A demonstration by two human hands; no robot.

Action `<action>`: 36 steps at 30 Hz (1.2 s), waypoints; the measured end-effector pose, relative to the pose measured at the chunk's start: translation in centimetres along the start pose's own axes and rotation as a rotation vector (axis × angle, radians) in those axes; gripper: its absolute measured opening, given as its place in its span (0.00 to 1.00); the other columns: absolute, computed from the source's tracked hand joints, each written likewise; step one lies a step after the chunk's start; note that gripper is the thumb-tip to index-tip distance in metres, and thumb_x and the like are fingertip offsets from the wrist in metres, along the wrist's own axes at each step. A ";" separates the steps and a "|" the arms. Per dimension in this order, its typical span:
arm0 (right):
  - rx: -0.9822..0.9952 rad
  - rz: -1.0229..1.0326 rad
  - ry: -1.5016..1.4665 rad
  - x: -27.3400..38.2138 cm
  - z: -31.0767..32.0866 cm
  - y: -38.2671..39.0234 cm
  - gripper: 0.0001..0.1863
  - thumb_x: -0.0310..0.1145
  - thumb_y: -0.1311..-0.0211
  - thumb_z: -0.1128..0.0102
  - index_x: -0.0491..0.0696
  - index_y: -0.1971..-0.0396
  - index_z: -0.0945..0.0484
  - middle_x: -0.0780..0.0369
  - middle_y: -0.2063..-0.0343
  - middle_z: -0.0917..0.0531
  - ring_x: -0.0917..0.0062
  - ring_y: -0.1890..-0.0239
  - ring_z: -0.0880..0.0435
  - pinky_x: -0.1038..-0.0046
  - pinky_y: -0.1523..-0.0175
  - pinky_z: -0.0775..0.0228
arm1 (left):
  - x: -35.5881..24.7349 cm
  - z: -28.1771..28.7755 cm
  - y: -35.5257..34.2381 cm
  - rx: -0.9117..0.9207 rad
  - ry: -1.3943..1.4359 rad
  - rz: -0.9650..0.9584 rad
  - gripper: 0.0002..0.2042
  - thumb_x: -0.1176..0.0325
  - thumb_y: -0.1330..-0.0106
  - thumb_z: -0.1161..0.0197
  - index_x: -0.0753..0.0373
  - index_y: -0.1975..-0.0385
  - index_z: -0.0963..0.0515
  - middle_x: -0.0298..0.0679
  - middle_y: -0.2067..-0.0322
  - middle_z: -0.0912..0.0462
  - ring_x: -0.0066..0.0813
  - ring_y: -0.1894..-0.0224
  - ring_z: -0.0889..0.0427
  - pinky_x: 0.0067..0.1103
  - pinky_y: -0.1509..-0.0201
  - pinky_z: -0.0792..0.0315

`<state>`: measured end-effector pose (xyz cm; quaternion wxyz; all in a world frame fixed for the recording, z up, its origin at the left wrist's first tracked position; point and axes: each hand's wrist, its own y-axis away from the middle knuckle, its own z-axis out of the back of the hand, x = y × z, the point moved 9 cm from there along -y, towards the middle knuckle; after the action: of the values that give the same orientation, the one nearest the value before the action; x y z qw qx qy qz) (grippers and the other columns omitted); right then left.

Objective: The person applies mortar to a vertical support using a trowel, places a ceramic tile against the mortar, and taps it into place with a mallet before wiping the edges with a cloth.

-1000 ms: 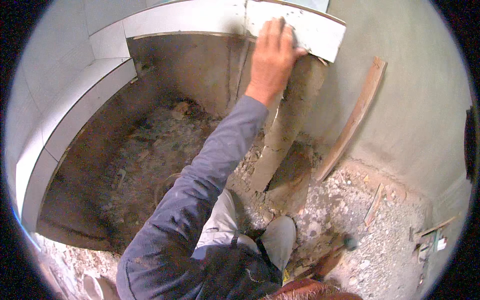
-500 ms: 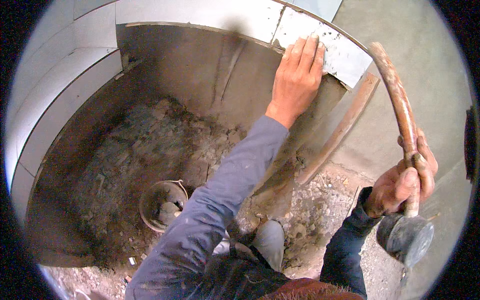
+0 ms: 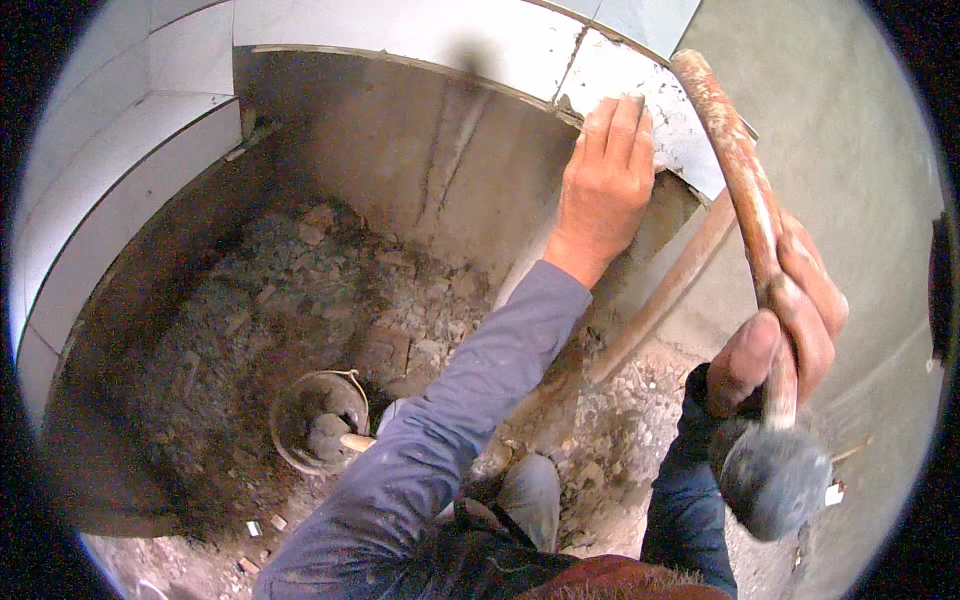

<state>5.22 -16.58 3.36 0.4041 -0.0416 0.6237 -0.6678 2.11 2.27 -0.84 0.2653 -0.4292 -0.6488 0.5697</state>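
I see the left hand laid flat against a white rectangular wall tile smeared with grey mortar, fingers straight and close together, palm pressed on the tile's lower left part. Nothing is pinched; it is an open-palm press. The tile sits at the right end of a row of white tiles along the top of a bare, dark grey recess, and it is tilted, its right end lower than its left. The hand covers part of the tile, so I cannot make out its lower edge there.

The right hand is wrapped tightly round the brown, stained wooden handle of a rubber mallet, fingers curled shut close to the head. The handle rises toward the tile, and its upper end passes in front of the tile's right corner. The dark round mallet head hangs just below the fist and is blurred, so I cannot read its surface.

Beneath the tile a long pale wooden strip leans against the wall; its top is hidden behind the tile and wrist, its foot lost in rubble. On the debris-strewn floor stands a round grey bucket holding mortar, with a tool handle sticking out; the tool's working end is buried. My lower body is cut off by the frame edge.
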 end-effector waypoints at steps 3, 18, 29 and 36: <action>0.147 -0.064 0.125 -0.6 -0.9 -0.5 0.12 0.26 0.31 0.42 0.40 0.50 0.25 0.45 0.49 0.20 0.54 0.46 0.17 0.54 0.38 0.25 | 0.0 0.2 0.1 0.001 -0.003 0.009 0.29 0.64 0.45 0.28 0.68 0.43 0.24 0.47 0.39 0.24 0.49 0.36 0.26 0.36 0.34 0.27; 0.043 0.034 -0.220 1.8 -2.7 -3.2 0.12 0.29 0.30 0.40 0.41 0.51 0.23 0.45 0.49 0.19 0.54 0.46 0.16 0.55 0.38 0.25 | -0.7 0.1 0.9 -0.055 0.104 -0.063 0.16 0.72 0.36 0.40 0.67 0.50 0.20 0.49 0.41 0.21 0.51 0.34 0.25 0.41 0.34 0.26; 0.276 -0.025 0.021 0.5 -5.8 -4.7 0.10 0.24 0.33 0.42 0.39 0.54 0.21 0.46 0.51 0.18 0.58 0.47 0.17 0.59 0.39 0.26 | -0.8 0.2 0.9 -0.061 0.125 -0.018 0.16 0.70 0.35 0.39 0.68 0.48 0.23 0.50 0.43 0.22 0.51 0.32 0.27 0.40 0.32 0.27; 0.195 -0.009 -0.082 0.9 -5.4 -4.5 0.10 0.26 0.33 0.42 0.40 0.54 0.21 0.47 0.51 0.18 0.58 0.47 0.17 0.59 0.40 0.25 | -0.3 0.5 0.8 -0.099 0.131 -0.004 0.14 0.71 0.35 0.39 0.68 0.52 0.22 0.50 0.45 0.21 0.51 0.34 0.27 0.40 0.32 0.27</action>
<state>-0.59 -13.22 5.68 0.4283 -0.0319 0.5385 -0.7249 2.09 1.76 -1.69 0.2867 -0.4770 -0.6582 0.5070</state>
